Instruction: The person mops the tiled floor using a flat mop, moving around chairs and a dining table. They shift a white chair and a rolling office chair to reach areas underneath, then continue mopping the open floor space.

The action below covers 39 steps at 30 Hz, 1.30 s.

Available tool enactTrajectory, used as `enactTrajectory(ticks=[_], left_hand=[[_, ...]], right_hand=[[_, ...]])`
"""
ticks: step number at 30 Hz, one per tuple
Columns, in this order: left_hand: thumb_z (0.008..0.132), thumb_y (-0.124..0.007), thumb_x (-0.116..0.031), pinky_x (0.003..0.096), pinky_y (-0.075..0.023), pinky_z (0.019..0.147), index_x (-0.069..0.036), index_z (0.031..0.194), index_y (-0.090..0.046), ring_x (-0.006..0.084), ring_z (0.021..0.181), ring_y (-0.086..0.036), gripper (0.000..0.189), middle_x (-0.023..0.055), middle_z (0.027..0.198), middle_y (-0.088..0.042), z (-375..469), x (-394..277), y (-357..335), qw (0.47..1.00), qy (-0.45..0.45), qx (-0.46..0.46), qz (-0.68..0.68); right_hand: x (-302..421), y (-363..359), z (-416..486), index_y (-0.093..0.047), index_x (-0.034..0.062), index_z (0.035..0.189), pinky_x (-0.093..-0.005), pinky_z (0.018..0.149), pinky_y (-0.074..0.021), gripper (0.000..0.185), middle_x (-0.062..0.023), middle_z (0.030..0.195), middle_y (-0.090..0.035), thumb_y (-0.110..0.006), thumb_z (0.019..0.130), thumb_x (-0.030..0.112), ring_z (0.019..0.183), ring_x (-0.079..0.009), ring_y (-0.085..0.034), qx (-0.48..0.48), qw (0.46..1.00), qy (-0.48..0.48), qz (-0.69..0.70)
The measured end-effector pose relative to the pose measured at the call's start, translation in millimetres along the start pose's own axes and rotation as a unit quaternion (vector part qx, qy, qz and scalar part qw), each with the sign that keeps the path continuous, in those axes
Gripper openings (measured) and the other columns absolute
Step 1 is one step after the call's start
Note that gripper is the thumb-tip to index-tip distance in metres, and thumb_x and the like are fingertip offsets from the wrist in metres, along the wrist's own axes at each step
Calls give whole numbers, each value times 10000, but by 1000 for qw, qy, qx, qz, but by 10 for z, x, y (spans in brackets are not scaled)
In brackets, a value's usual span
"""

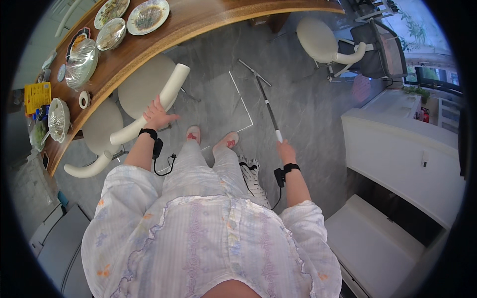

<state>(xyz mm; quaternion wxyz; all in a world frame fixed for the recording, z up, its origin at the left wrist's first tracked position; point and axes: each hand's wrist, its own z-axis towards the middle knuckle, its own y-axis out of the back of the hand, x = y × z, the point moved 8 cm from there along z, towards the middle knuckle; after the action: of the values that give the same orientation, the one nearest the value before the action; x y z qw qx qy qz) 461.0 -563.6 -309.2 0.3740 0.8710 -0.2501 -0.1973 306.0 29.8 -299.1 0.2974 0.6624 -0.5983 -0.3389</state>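
My left hand [158, 116] lies across the curved cream backrest [175, 83] of a chair, with the fingers over it and the thumb spread to the side. The chair's round seat [143, 85] is partly tucked under the wooden table. In my right hand [286, 152] is the white end of a long pole with grey and white sections [271, 111]. At its far end a thin crossbar head [255, 72], like a floor squeegee's, lies on the grey floor [216, 97]. Both wrists wear black straps with small cabled devices.
Film-covered dishes [82, 63] and a phone [46, 160] sit on the wooden table [186, 22]. A second cream chair [89, 165] stands at left, another [316, 39] at far right near a grey cart [378, 48]. A white cabinet [395, 149] flanks my right. A fringed cloth [255, 178] hangs beside my leg.
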Motion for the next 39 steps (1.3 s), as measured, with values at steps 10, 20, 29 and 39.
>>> enactTrajectory(ticks=[10,20,29,39], left_hand=[[595,-813,-664,607,-44,1166,-205,1587,43,453,1477,-100,1388,214,1613,-120,53,-20,-36,999,25,-22,27],[587,-822,-652,593,-100,1160,-202,1590,-7,438,1467,-152,1368,194,1604,-176,48,-13,-39,999,26,-34,29],[601,-812,-639,581,-122,1161,-183,1591,-38,417,1464,-178,1337,175,1602,-203,40,-24,24,999,13,-30,32],[615,-787,-675,605,-52,1165,-205,1591,16,464,1481,-87,1349,214,1620,-119,73,19,-64,1000,13,-20,19]], right_hand=[[-1088,-1277,-2131,-461,77,1093,-546,694,-545,325,-195,843,-709,-500,993,384,782,-413,-695,184,982,-39,-26],[-1058,-533,-1884,-545,59,1021,-589,646,-516,427,-240,801,-687,-523,966,482,762,-463,-672,30,997,-38,52],[95,-566,-673,-491,11,1077,-530,746,-547,346,-250,899,-699,-467,1008,349,854,-442,-685,50,996,4,71],[-396,-1212,-2290,-448,24,1102,-531,743,-547,367,-263,887,-693,-503,985,367,831,-446,-685,198,979,34,43]])
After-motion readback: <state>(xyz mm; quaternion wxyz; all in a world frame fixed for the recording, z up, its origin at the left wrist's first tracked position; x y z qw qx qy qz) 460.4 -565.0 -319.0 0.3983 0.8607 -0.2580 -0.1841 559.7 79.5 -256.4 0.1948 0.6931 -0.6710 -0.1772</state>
